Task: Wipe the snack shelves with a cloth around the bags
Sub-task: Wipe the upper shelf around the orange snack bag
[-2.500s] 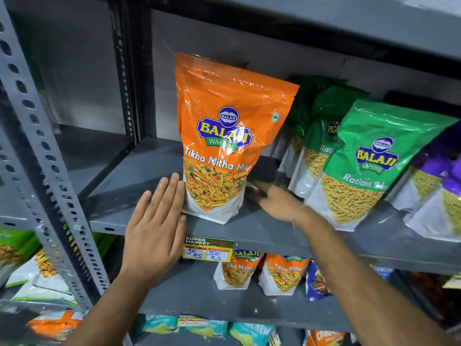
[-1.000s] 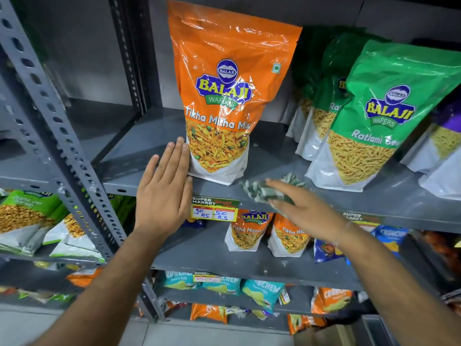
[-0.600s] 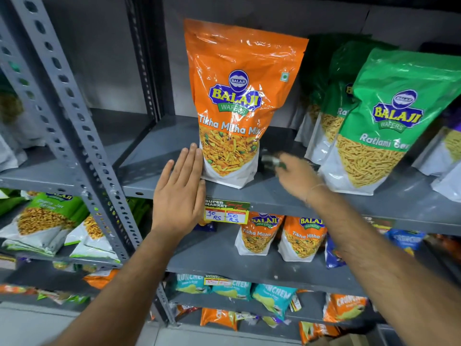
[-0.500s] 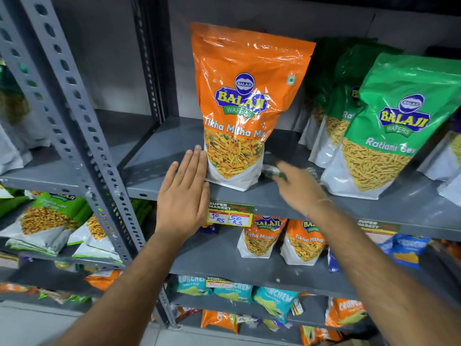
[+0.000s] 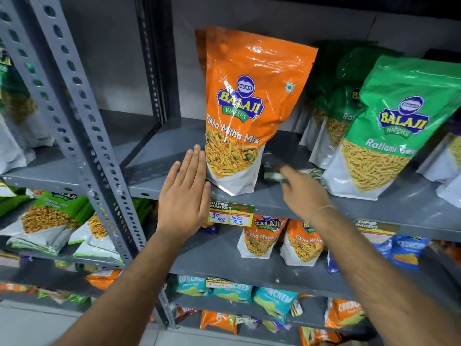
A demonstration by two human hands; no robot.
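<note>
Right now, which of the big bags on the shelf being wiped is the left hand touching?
The orange Tikha Mitha Mix bag: the left hand rests flat against its lower left edge. The green Ratlami Sev bags stand untouched further right.

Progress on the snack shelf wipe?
Done: can't tell; no visible difference on the shelf. In hand: right hand works the cloth between the orange bag and green bag; left hand flat beside the orange bag. Left: under and behind the bags.
</note>
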